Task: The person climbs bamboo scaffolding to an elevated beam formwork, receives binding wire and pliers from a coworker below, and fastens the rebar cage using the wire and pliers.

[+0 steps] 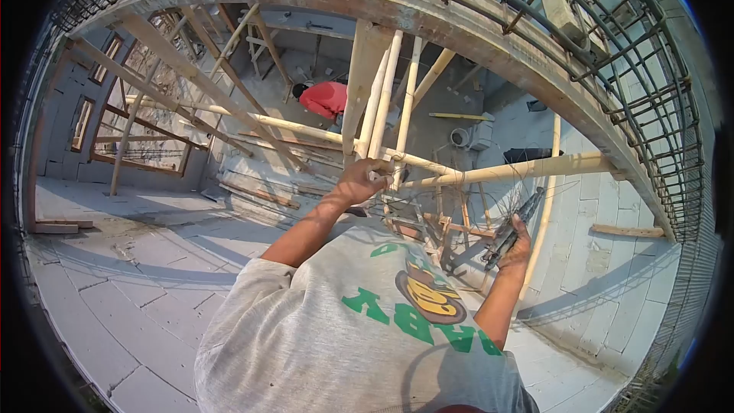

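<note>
Your grey shirt point(329, 321) fills the lower middle; upside-down green letters on it read "ABY", with more hidden in the folds, and the yellow script in the round badge point(430, 297) is unclear. Pale blocks point(145, 291) spread out on the left, and more sit at right. A curved beam point(306, 0) arcs over the top, a rebar cage point(650, 95) along its outer edge. Poles point(543, 168) cross below it; a co-worker in red point(325, 98) is bent low well beyond them. Your left hand point(365, 181) is at the pole ends, fingers curled, tips close together; can't tell if it touches a pole. Your right hand point(515, 246) is clamped round a dark bundle point(511, 233), loose wires fanning nearby. Right hand sits between the shirt and a slanting pole, a narrow gap; more room left of the left forearm.
</note>
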Motion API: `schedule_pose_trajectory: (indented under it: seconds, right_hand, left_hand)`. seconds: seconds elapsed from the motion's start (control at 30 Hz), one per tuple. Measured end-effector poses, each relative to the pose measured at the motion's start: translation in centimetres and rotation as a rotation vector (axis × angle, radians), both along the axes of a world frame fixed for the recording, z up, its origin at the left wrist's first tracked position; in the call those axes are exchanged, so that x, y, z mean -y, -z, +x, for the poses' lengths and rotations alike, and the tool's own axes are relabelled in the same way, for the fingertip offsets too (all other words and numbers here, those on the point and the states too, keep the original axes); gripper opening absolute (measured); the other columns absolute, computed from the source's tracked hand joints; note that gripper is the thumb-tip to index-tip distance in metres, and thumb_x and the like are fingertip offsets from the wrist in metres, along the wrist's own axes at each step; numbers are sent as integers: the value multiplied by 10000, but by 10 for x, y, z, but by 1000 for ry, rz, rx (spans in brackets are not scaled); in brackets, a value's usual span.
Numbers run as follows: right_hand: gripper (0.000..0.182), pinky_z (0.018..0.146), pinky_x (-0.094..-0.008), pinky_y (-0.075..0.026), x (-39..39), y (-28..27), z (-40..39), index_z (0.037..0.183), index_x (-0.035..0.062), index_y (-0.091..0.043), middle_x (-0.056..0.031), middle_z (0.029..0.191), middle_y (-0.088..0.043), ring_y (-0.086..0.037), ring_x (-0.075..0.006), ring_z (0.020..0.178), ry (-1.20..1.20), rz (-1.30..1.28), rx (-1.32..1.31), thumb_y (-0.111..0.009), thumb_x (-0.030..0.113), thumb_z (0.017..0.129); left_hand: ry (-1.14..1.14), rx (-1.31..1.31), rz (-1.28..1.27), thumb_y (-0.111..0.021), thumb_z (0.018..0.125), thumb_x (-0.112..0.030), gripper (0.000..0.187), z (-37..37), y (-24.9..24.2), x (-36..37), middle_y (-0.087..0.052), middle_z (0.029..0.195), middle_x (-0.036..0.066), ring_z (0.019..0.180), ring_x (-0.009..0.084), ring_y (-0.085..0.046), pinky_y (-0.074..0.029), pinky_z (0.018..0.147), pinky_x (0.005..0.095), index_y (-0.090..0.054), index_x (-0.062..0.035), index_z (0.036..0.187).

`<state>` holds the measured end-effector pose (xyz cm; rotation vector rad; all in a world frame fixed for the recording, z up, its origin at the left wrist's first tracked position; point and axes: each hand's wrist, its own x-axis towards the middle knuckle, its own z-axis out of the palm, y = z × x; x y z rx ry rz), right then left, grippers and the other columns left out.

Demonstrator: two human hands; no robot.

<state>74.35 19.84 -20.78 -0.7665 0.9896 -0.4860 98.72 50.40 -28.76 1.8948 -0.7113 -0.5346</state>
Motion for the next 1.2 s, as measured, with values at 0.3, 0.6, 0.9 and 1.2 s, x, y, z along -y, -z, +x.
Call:
schedule_pose_trajectory:
  seconds: [0.3,0.6,0.9,1.2]
  right_hand:
    - [290,546,-314,-524,-10,-19,-12,939,75,-639,-26,777,-649,-626,-171,631,108,-79,-42,-759,247,739]
    - [275,458,-275,-527,-22,-30,-19,914,47,-610,-63,723,-640,-609,-170,522,226,-9,154,-753,217,752]
    - [257,429,-251,-535,-15,-24,-31,906,51,-601,-81,735,-645,-612,-163,523,214,9,207,-730,234,781]
    - [297,387,-264,-469,-4,-12,-16,844,50,-580,-72,689,-607,-561,-171,482,70,73,168,-661,336,830]
  left_hand:
    - [-63,-52,40,-705,832,-304,403,14,-8,14,-664,1044,103,1005,205,-612,-462,891,343,-616,-36,1119]
    - [4,93,167,-743,780,-298,466,1,4,19,-634,1092,151,1055,300,-594,-458,924,370,-591,-46,1141]
    - [-227,147,228,-727,766,-361,469,7,17,12,-610,1105,140,1098,322,-555,-389,993,436,-592,-98,1131]
    - [-6,528,425,-665,796,-287,292,-3,13,10,-639,1036,64,1094,241,-569,-214,1086,535,-613,-145,1047]
